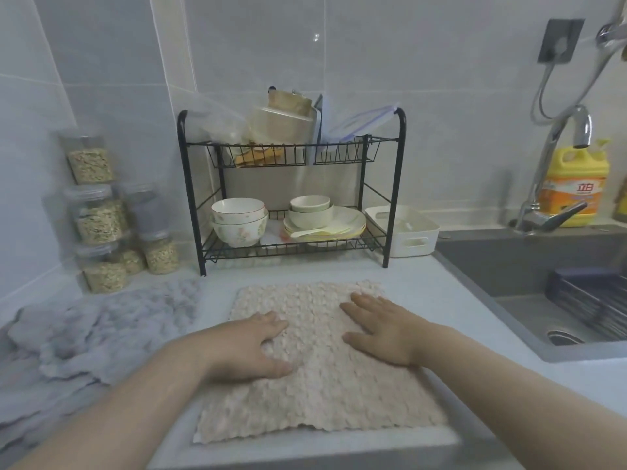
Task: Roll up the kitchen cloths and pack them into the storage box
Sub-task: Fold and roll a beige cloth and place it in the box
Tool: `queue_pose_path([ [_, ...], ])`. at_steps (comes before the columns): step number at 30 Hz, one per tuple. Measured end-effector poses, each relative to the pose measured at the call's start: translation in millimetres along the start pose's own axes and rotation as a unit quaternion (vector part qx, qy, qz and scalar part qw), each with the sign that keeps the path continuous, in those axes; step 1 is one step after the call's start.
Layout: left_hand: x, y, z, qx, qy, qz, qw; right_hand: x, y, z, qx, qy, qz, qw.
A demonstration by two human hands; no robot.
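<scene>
Just in front of the dish rack, my left hand and right hand press flat, fingers unclenched, apparently smoothing the beige cloth for rolling.

Illumination even, diffuse, cool white, moderately bright. Shadows are soft and short, lying close beneath the dish rack. One small specular spot on the wall tile; hard highlights on the chrome tap. Wide-angle distortion: tile joints bow and the sink rim slants toward the frame border. Overall focus soft. Jars and grey cloth at left are smeared. Centre is sharpest, with the beige cloth nap just readable.
</scene>
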State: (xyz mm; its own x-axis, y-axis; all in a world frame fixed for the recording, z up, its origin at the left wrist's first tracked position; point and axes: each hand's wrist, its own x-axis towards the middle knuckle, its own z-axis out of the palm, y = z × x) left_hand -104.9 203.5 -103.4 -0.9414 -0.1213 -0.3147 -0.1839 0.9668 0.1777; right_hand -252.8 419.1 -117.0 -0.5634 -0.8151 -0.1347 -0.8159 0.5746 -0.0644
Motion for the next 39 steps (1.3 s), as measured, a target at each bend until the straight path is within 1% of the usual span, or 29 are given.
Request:
queue_pose_path([
  [5, 14, -9, -7, 0.011, -0.017, 0.009, 1.000, 18, 15, -1, -0.014, 0.003, -0.021, 1.000],
  [7, 18, -13, -11, 0.020, -0.015, 0.004, 1.000, 20, 18, 1, 0.014, 0.006, -0.026, 1.000],
  [8, 22, -15, -16, 0.013, 0.017, -0.005, 1.000, 21, 19, 1, 0.060, 0.023, -0.021, 0.998],
  [9, 28, -18, -21, 0.000, 0.070, -0.012, 0.997, 23, 20, -1, 0.121, 0.059, -0.012, 0.991],
  [10, 37, -23, -27, -0.009, 0.130, -0.020, 0.991, 27, 22, -3, 0.168, 0.111, 0.003, 0.979],
  [11, 47, -29, -31, -0.006, 0.180, -0.032, 0.983, 34, 26, -6, 0.179, 0.175, 0.017, 0.968],
  [12, 57, -34, -35, 0.006, 0.205, -0.041, 0.978, 44, 32, -7, 0.151, 0.228, 0.037, 0.961],
  [13, 68, -40, -37, 0.023, 0.208, -0.048, 0.977, 54, 39, -8, 0.123, 0.256, 0.058, 0.957],
  [14, 77, -44, -38, 0.038, 0.199, -0.061, 0.977, 65, 46, -8, 0.103, 0.251, 0.085, 0.959],
  [16, 91, -50, -40, 0.073, 0.168, -0.095, 0.979, 80, 53, -7, 0.066, 0.195, 0.134, 0.969],
  [18, 98, -52, -42, 0.108, 0.160, -0.114, 0.975, 88, 56, -4, 0.029, 0.148, 0.145, 0.978],
  [19, 101, -52, -43, 0.121, 0.169, -0.119, 0.971, 91, 58, -2, 0.025, 0.146, 0.142, 0.979],
  [21, 103, -49, -44, 0.135, 0.203, -0.126, 0.962, 93, 58, -1, 0.041, 0.163, 0.144, 0.975],
  [23, 102, -47, -42, 0.131, 0.245, -0.132, 0.952, 91, 58, -2, 0.083, 0.200, 0.143, 0.966],
  [26, 94, -50, -42, 0.074, 0.319, -0.112, 0.938, 79, 55, -11, 0.156, 0.259, 0.134, 0.944],
  [28, 81, -53, -43, 0.035, 0.354, -0.095, 0.930, 65, 50, -21, 0.180, 0.286, 0.142, 0.931],
  [30, 62, -52, -44, -0.002, 0.370, -0.091, 0.924, 47, 43, -30, 0.198, 0.306, 0.143, 0.920],
  [33, 31, -47, -45, -0.054, 0.375, -0.072, 0.923, 20, 32, -36, 0.215, 0.316, 0.123, 0.916],
  [37, -6, -38, -36, -0.113, 0.359, -0.035, 0.926, -16, 21, -40, 0.213, 0.313, 0.102, 0.920],
  [39, -23, -32, -27, -0.119, 0.355, -0.027, 0.927, -34, 18, -40, 0.203, 0.301, 0.104, 0.926],
])
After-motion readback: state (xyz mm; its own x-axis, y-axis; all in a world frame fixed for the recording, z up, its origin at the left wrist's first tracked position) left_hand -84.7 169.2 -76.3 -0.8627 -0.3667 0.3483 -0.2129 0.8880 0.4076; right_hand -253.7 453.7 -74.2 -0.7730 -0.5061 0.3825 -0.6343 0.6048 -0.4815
